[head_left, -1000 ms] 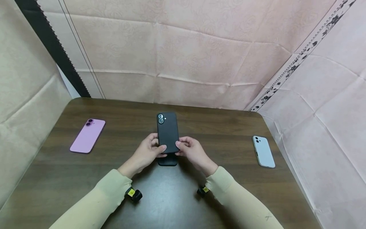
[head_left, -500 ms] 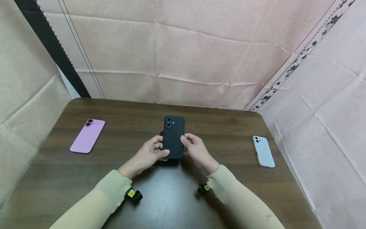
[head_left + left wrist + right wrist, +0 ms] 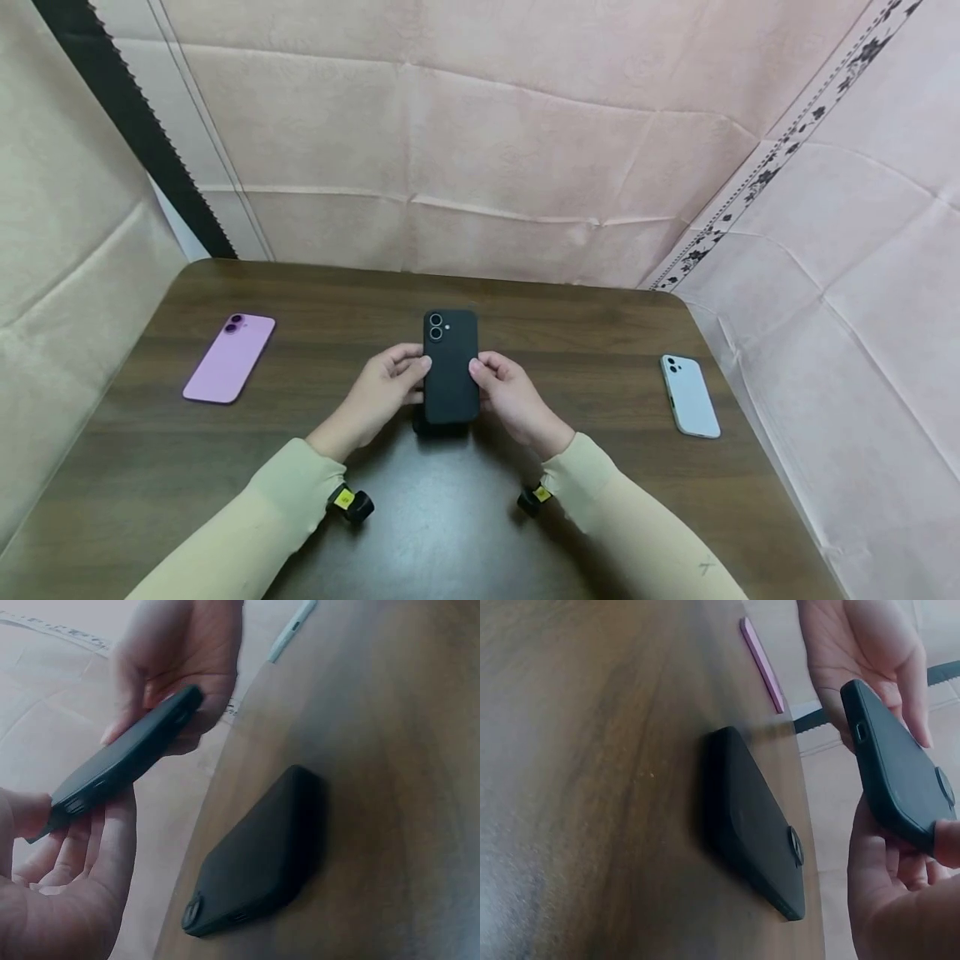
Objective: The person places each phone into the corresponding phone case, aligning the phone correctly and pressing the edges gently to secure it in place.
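A matte black phone [image 3: 451, 367], camera end away from me, is raised off the table between both hands. My left hand [image 3: 375, 398] pinches its left edge, thumb on the back and fingers beneath. My right hand [image 3: 521, 404] grips the opposite edge in the same way. In the right wrist view the held phone [image 3: 900, 765] shows a port slot in its short end and a round camera ring. Below it, a second black phone [image 3: 251, 855] lies camera side up on the wood, mostly hidden in the head view.
A purple phone [image 3: 230, 358] lies back down-table to the left, camera side up. On the right is a pale blue phone [image 3: 691, 397]. The brown wooden table [image 3: 570, 333] ends at light patterned cloth [image 3: 510, 150] hung behind and at the sides.
The held black phone has come toward me and slightly right, covering more of the phone beneath. My left thumb has shifted farther up its edge. The purple and pale blue phones stay put.
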Motion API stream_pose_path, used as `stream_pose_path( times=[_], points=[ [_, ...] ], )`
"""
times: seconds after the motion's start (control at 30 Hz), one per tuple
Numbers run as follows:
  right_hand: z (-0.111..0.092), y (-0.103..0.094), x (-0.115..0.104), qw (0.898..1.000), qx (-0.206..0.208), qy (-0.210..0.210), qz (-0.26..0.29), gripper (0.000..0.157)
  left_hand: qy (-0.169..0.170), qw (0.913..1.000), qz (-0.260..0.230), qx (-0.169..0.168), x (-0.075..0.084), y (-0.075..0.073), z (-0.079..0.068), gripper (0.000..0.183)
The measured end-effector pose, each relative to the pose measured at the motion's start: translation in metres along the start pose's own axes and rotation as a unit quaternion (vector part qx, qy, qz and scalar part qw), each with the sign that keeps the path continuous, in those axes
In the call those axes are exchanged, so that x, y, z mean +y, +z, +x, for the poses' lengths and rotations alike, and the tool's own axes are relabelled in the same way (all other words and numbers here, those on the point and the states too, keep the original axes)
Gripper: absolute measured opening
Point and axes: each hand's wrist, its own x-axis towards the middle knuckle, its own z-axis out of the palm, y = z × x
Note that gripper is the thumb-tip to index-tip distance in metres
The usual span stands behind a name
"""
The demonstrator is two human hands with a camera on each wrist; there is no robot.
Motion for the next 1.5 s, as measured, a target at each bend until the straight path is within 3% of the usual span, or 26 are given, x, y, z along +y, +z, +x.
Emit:
stream_pose_path(
  times=[0.1,0.4,0.6,0.87,1.0,1.23,1.5],
  points=[
    [-0.002,0.002,0.001,1.000,-0.015,0.006,-0.006,0.028,0.003,0.9999,-0.001,0.015,0.003,-0.003,0.001,0.045],
    [-0.002,0.000,0.002,0.999,-0.048,0.008,-0.007,0.026,0.022,0.9996,0.012,0.012,0.003,-0.005,-0.002,0.036],
    [-0.001,-0.001,0.004,0.999,-0.030,0.011,0.005,0.031,0.009,0.9998,0.011,0.013,0.002,-0.003,-0.002,0.042],
    [0.002,-0.004,0.002,0.999,0.022,0.003,0.030,0.024,-0.009,0.9958,0.043,-0.080,-0.006,-0.004,-0.006,0.041],
    [0.003,-0.003,0.004,0.999,0.025,0.009,0.032,0.022,0.003,0.9940,0.048,-0.098,-0.005,-0.005,-0.007,0.043],
    [0.003,-0.002,0.003,0.999,0.020,0.024,0.044,0.020,0.010,0.9947,0.035,-0.097,-0.004,-0.006,-0.008,0.043],
    [-0.001,-0.004,-0.002,0.998,-0.050,0.031,0.033,0.030,-0.002,0.9981,-0.006,-0.062,-0.003,-0.008,-0.007,0.042]
  ],
)
